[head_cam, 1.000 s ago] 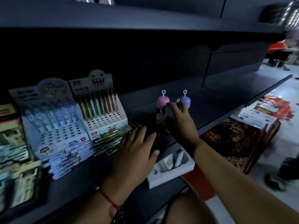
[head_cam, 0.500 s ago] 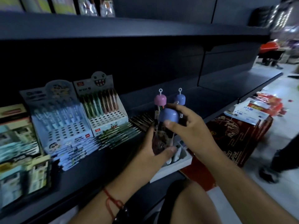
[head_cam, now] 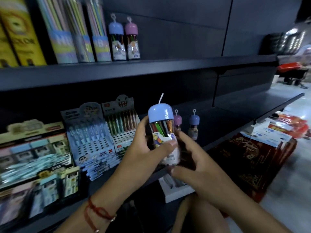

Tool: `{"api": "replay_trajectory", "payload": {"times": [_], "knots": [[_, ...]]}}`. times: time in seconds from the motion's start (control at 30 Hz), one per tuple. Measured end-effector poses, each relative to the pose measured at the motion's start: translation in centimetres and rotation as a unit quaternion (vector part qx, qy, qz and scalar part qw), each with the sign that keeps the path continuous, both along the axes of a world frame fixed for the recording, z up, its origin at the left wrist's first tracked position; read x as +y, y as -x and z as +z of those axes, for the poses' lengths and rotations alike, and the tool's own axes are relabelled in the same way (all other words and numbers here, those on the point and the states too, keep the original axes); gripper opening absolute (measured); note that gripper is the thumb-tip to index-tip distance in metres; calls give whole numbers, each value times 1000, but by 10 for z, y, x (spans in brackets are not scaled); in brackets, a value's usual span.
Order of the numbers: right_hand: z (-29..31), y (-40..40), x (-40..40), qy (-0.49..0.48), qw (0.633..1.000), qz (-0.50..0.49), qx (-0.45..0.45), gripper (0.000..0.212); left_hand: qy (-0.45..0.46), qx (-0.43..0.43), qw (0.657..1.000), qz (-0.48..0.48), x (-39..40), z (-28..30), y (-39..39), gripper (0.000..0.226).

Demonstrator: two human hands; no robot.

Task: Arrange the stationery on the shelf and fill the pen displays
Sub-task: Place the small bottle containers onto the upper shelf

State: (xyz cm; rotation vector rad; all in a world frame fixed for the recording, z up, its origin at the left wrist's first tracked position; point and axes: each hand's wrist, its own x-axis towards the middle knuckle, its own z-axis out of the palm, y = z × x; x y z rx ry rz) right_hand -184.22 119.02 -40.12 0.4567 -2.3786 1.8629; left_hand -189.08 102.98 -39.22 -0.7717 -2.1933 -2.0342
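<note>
**Blue-capped jar held upright between both hands, in front of the lower shelf**

The left hand (head_cam: 143, 147) gripped the clear jar (head_cam: 162, 132) around its middle, thumb across the front label and fingers curled behind. The right hand (head_cam: 193, 167) cupped the jar's lower right side and base, fingers curled against it, though blur hid how firmly it held. The two hands were close together, with the jar between them.

The jar stood nearly upright, its long axis vertical, blue cap (head_cam: 160, 112) on top with a thin white loop sticking up. It held coloured pens or pencils; their count could not be made out. It was in the air, in front of the lower shelf (head_cam: 252, 105) and touching no surface. The left hand had the fuller grip and, in my judgement, would carry the jar.

Two like jars stood behind it on the lower shelf, one pink-capped (head_cam: 177, 120) and one blue-capped (head_cam: 193, 123), just to the right of the held one. Two more stood side by side on the upper shelf (head_cam: 168, 68), blue (head_cam: 116, 42) on the left, pink (head_cam: 132, 41) on the right. That made five jars in sight. Bare shelf lay to the right of both pairs, so the held jar probably belonged beside one of them.

Left of the hands stood two pen display boxes (head_cam: 87, 130), and a white tray (head_cam: 175, 190) sat under the right hand at the shelf edge.
</note>
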Motion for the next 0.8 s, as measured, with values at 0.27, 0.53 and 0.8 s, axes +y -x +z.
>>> {"api": "replay_trajectory", "payload": {"times": [0.27, 0.53, 0.8], "knots": [[63, 7, -23, -1, 994, -4, 106, 48, 95, 89, 991, 18, -32, 79, -16, 64], [129, 45, -39, 52, 988, 81, 123, 58, 167, 207, 961, 79, -66, 177, 3, 74], [201, 114, -66, -60, 990, 26, 126, 36, 203, 289, 918, 182, -77, 238, 58, 63]]}}
